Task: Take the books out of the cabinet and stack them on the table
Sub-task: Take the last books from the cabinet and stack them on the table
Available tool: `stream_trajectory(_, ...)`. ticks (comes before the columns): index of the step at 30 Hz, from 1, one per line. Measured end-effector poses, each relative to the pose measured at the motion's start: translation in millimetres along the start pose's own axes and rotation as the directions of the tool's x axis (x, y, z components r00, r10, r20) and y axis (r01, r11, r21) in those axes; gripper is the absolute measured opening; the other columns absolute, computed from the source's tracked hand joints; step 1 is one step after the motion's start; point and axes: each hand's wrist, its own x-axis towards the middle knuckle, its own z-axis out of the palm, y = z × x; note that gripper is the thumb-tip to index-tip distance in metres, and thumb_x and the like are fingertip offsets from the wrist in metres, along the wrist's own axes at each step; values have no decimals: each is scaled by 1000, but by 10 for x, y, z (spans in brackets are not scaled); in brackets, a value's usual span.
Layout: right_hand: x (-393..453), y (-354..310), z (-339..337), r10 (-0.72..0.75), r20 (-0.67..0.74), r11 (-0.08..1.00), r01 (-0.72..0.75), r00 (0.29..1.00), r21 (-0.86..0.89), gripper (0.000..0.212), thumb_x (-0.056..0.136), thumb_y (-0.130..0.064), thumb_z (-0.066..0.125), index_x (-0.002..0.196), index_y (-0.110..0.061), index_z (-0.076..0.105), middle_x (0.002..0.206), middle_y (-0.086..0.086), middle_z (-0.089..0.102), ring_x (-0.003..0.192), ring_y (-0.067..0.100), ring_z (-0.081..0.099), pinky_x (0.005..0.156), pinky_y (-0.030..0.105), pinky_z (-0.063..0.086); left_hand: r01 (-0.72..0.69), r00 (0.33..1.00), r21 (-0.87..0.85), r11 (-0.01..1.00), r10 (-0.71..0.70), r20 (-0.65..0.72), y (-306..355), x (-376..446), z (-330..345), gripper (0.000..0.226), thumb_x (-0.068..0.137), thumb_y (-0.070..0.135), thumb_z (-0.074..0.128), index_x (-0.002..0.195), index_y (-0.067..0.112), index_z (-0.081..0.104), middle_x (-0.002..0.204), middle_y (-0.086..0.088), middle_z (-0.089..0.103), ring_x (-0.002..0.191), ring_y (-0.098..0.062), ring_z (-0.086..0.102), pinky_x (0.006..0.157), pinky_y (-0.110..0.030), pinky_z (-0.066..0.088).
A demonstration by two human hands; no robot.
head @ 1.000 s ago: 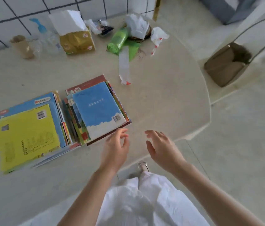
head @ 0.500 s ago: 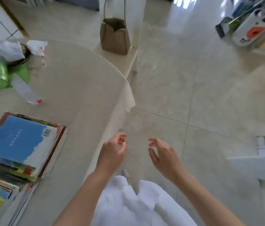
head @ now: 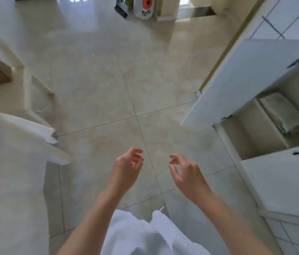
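A view from the head looks down over a pale tiled floor. Two bare hands hang in the air at the lower middle, near each other but apart, and neither holds anything. The left hand has its fingers loosely curled and spread; the right hand mirrors it, fingers apart and bent a little inward. Held this way, palms half facing each other, they look ready to take something flat between them.

At the left edge is the table, only its pale top and rounded rim in view; no book stack shows on the part that is visible. At the right stands the white cabinet, its door swung wide toward the floor, most likely left open so both hands can reach in. Inside the open compartment lies a pale, flat bundle, probably books, though it is too blurred to be sure.

The person's body, in white clothing, faces between the table and the cabinet. The likely step is a reach into the cabinet for more books.
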Motion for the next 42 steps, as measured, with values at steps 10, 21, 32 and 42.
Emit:
stream_trajectory(10,-417,1547,-1013,300,-111,950,-287,948,120,32,95,-20,53,125,-11,56,113,5,68,107,22,62,89,29,45,-26,947,-18,1000,30,319,985,97,1700,31,82,1,61,94,30,64,75,4,72,76,-17,69,79,-40,57)
stream_trajectory(21,348,2851,-1991,598,-241,783,-493,764,379,29,95,-25,53,123,-17,57,107,-1,68,106,15,59,85,22,40,-286,801,79,955,193,567,2220,1581,3089,23,90,10,56,108,21,64,87,4,72,83,-14,69,76,-26,52)
stream_trajectory(32,1249,4260,-2864,845,-197,485,-557,497,674,24,92,-20,57,116,-16,61,102,1,72,91,11,60,68,4,39,-536,604,216,817,192,773,3389,3010,4996,36,88,14,52,121,25,56,112,7,66,100,-17,61,87,-33,51)
stream_trajectory(42,2094,6038,-3094,883,-85,353,-535,461,767,19,93,-18,51,105,-11,63,92,2,69,94,22,65,91,42,51,-670,554,267,693,226,801,3356,3561,6692,39,93,15,50,132,13,48,132,-4,53,117,-24,53,90,-41,49)
